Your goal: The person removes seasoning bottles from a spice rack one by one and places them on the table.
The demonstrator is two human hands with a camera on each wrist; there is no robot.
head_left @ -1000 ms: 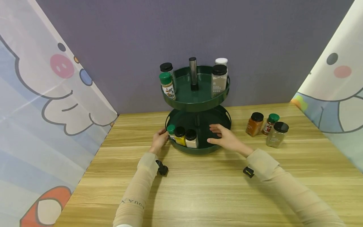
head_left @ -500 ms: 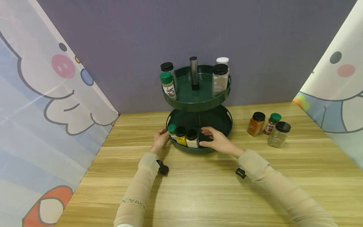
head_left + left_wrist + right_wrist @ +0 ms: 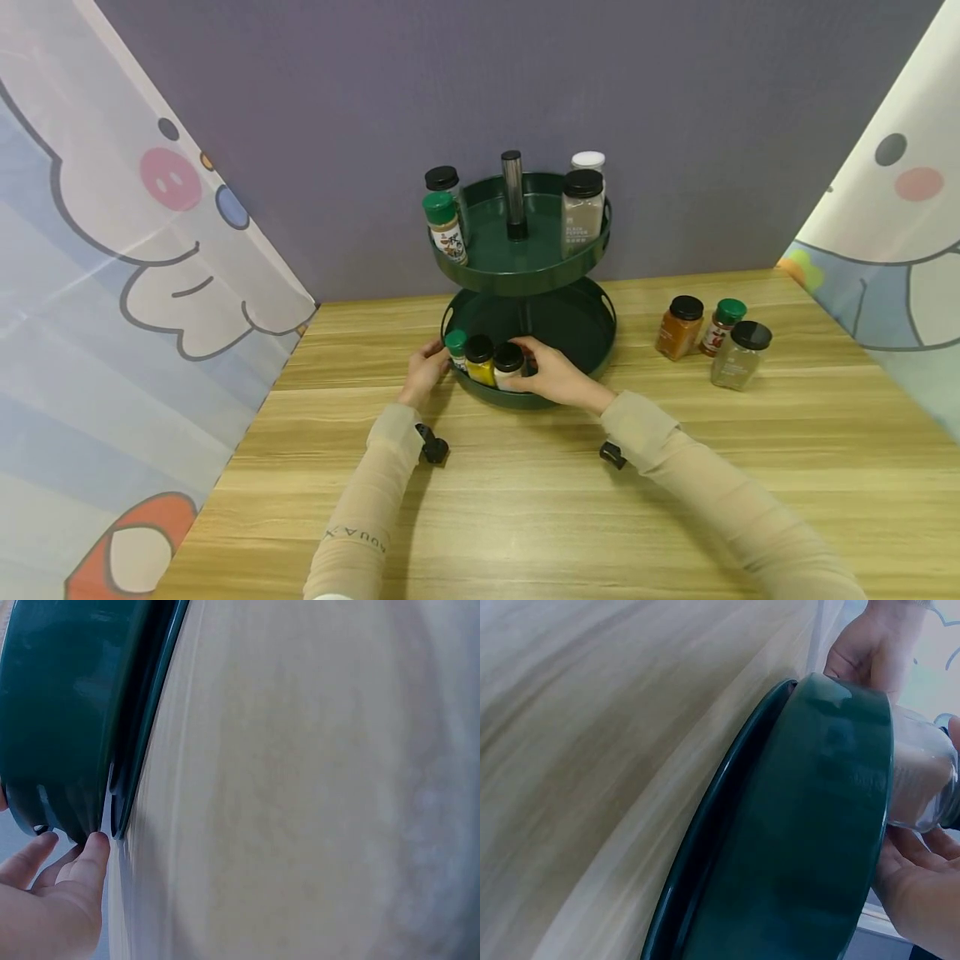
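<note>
On the lower tier [image 3: 577,367] of a dark green two-tier turntable stand three small spice jars in a row. From the left they are a green-capped jar [image 3: 456,350], a yellow jar [image 3: 480,371] and a jar of pale powder [image 3: 507,379] with a black lid. My right hand [image 3: 551,375] has its thumb and fingers around the pale-powder jar; the right wrist view shows that jar [image 3: 919,769] rising above the green rim [image 3: 810,817]. At the tier's left side my left hand [image 3: 425,371] touches the rim with outstretched fingers [image 3: 90,859].
On the upper tier [image 3: 517,279] stand a black-lidded jar [image 3: 459,204], a green-capped jar [image 3: 448,237], a black pepper jar [image 3: 581,221] and a white-lidded one [image 3: 589,160]. An orange spice jar [image 3: 678,333], a green-capped jar [image 3: 720,332] and a greyish jar [image 3: 737,362] stand at right on the table.
My right hand has moved left over the lower tier, from beside the pale-powder jar to around it. My left hand stays at the rim.
</note>
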